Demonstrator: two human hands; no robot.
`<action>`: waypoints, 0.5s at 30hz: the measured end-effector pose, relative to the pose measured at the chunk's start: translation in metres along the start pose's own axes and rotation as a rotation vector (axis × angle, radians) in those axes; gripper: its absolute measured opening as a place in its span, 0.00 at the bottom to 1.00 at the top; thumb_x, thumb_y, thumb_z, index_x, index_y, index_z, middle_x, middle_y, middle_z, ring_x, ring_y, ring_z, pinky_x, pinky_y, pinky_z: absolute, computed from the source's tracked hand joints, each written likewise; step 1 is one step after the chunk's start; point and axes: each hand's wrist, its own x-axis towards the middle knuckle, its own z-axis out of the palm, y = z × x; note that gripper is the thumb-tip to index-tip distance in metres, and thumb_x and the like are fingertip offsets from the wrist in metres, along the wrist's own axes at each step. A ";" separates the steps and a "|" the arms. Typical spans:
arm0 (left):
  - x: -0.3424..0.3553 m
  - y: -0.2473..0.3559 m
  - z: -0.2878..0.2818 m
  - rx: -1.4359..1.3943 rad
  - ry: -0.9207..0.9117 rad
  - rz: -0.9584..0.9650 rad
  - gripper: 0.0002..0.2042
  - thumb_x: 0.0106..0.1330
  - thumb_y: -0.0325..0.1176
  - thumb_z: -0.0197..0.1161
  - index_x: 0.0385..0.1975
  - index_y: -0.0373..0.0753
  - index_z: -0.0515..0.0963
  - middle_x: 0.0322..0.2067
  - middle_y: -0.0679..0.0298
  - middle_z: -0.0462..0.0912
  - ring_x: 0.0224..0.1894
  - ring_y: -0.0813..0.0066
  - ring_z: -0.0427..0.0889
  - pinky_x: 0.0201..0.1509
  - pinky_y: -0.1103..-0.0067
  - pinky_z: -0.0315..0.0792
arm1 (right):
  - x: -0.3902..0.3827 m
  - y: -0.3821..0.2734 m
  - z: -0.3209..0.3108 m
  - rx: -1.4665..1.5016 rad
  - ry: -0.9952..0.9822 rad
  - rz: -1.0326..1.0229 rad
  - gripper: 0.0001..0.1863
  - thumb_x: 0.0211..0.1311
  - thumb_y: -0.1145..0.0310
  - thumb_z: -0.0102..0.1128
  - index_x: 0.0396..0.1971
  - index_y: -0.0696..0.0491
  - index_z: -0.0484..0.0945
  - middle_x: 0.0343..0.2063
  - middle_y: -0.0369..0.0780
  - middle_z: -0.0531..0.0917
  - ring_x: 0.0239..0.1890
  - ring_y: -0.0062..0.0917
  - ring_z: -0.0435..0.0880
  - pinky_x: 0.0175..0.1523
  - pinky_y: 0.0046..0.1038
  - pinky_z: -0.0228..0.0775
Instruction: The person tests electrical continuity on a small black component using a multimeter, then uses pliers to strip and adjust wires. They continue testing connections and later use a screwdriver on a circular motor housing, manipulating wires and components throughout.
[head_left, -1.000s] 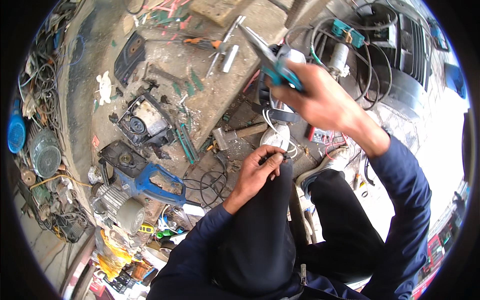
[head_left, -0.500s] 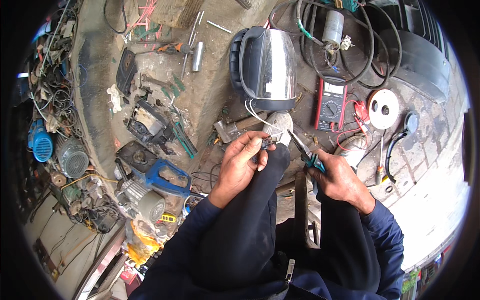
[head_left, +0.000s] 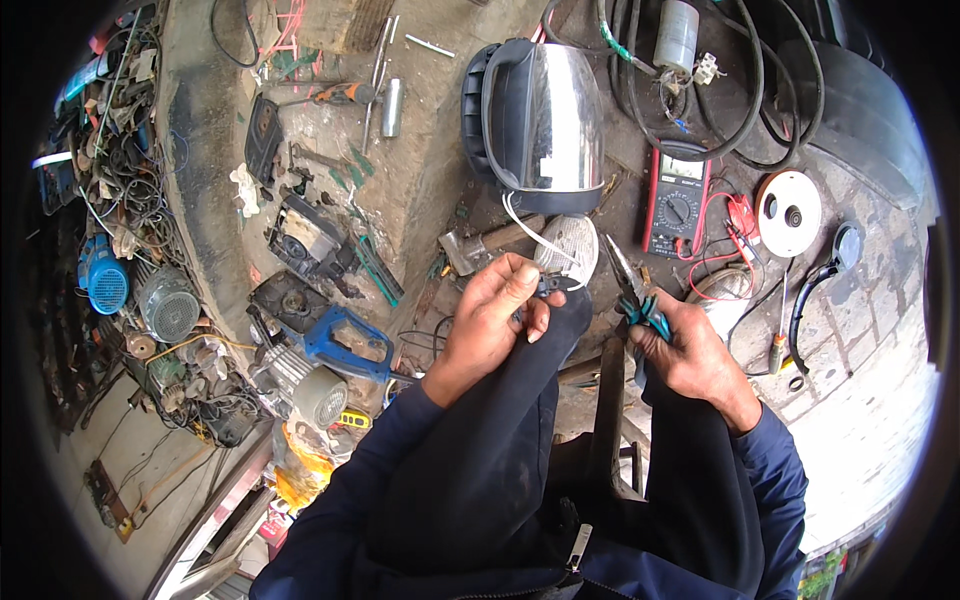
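Between the thumb and fingers of my left hand [head_left: 487, 322] is a small dark part [head_left: 549, 284], partly covered by the fingertips. White wires [head_left: 534, 232] run to it from the base of an electric kettle [head_left: 568, 130], which lies on its side beyond my feet. My right hand [head_left: 690, 352] grips long-nose pliers [head_left: 630, 290] by their teal and black handles. Their jaws point up and away from me, to the right of the small part and apart from it.
Right of the kettle lie a red multimeter [head_left: 676, 205], a white round disc [head_left: 790, 214], a black curved handle [head_left: 822, 290] and a screwdriver [head_left: 780, 335]. A hammer [head_left: 490, 242] rests near my shoe. Leftward are a blue-handled tool [head_left: 345, 345] and motors [head_left: 168, 303].
The pliers have swung more upright, their tips shifting away from the white wires. My left hand keeps its hold on the small part. The whole view has shifted slightly.
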 end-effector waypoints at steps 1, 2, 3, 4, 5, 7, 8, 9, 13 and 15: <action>0.001 -0.001 -0.002 -0.102 -0.028 -0.016 0.14 0.85 0.42 0.56 0.55 0.37 0.77 0.41 0.46 0.87 0.29 0.72 0.81 0.30 0.77 0.72 | 0.001 0.000 0.000 0.001 0.004 -0.004 0.07 0.72 0.73 0.65 0.42 0.58 0.76 0.26 0.52 0.80 0.32 0.56 0.80 0.40 0.43 0.73; 0.002 -0.001 -0.004 -0.203 -0.055 -0.031 0.14 0.85 0.42 0.56 0.54 0.37 0.77 0.40 0.46 0.87 0.29 0.71 0.82 0.30 0.76 0.72 | 0.001 0.000 0.001 0.014 0.008 -0.025 0.07 0.73 0.73 0.64 0.45 0.58 0.77 0.26 0.47 0.80 0.32 0.44 0.78 0.39 0.39 0.72; 0.003 -0.001 -0.006 -0.304 -0.090 -0.036 0.15 0.85 0.43 0.56 0.54 0.36 0.77 0.40 0.46 0.87 0.28 0.71 0.83 0.29 0.76 0.73 | 0.001 0.000 0.001 0.015 0.010 -0.044 0.08 0.74 0.74 0.64 0.47 0.58 0.78 0.26 0.42 0.80 0.32 0.31 0.75 0.39 0.34 0.72; 0.005 -0.002 -0.009 -0.457 -0.105 -0.092 0.17 0.85 0.45 0.56 0.52 0.36 0.79 0.40 0.48 0.87 0.29 0.69 0.81 0.31 0.74 0.72 | 0.002 0.000 0.002 0.017 0.010 -0.062 0.09 0.74 0.74 0.64 0.50 0.57 0.79 0.27 0.36 0.79 0.31 0.19 0.72 0.39 0.29 0.71; 0.007 -0.004 -0.011 -0.544 -0.102 -0.150 0.17 0.85 0.46 0.56 0.51 0.36 0.79 0.40 0.49 0.86 0.30 0.69 0.80 0.31 0.75 0.72 | 0.003 0.000 0.002 0.026 0.005 -0.061 0.09 0.74 0.74 0.64 0.51 0.57 0.80 0.27 0.36 0.80 0.31 0.19 0.72 0.39 0.29 0.71; 0.010 -0.008 -0.014 -0.755 -0.123 -0.257 0.17 0.84 0.47 0.56 0.50 0.37 0.80 0.41 0.51 0.86 0.31 0.70 0.79 0.33 0.75 0.72 | 0.005 0.001 0.003 0.010 -0.007 -0.016 0.10 0.74 0.75 0.64 0.52 0.57 0.81 0.28 0.36 0.80 0.32 0.18 0.73 0.40 0.28 0.71; 0.011 -0.011 -0.015 -0.763 -0.125 -0.273 0.19 0.83 0.48 0.58 0.49 0.37 0.82 0.41 0.56 0.85 0.31 0.73 0.77 0.34 0.77 0.71 | 0.006 0.001 0.004 0.054 0.023 -0.051 0.08 0.72 0.72 0.65 0.45 0.58 0.78 0.26 0.51 0.80 0.29 0.48 0.77 0.39 0.41 0.73; 0.012 -0.012 -0.017 -0.809 -0.187 -0.277 0.19 0.82 0.49 0.59 0.49 0.37 0.82 0.41 0.56 0.86 0.31 0.74 0.77 0.34 0.77 0.71 | 0.008 0.001 0.004 0.076 0.023 -0.071 0.08 0.72 0.72 0.65 0.44 0.58 0.78 0.26 0.51 0.80 0.30 0.49 0.77 0.39 0.41 0.73; 0.016 -0.015 -0.021 -0.910 -0.314 -0.287 0.20 0.79 0.52 0.62 0.50 0.37 0.81 0.40 0.59 0.87 0.30 0.78 0.79 0.33 0.79 0.72 | 0.013 0.000 0.005 0.094 0.019 -0.100 0.08 0.71 0.72 0.66 0.43 0.59 0.77 0.28 0.53 0.80 0.33 0.55 0.78 0.40 0.44 0.73; 0.018 -0.014 -0.022 -0.961 -0.362 -0.301 0.21 0.79 0.52 0.62 0.49 0.38 0.81 0.40 0.59 0.87 0.29 0.78 0.80 0.31 0.80 0.72 | 0.013 -0.002 0.004 0.058 0.000 -0.083 0.08 0.71 0.72 0.66 0.42 0.60 0.77 0.29 0.53 0.80 0.34 0.57 0.78 0.41 0.45 0.72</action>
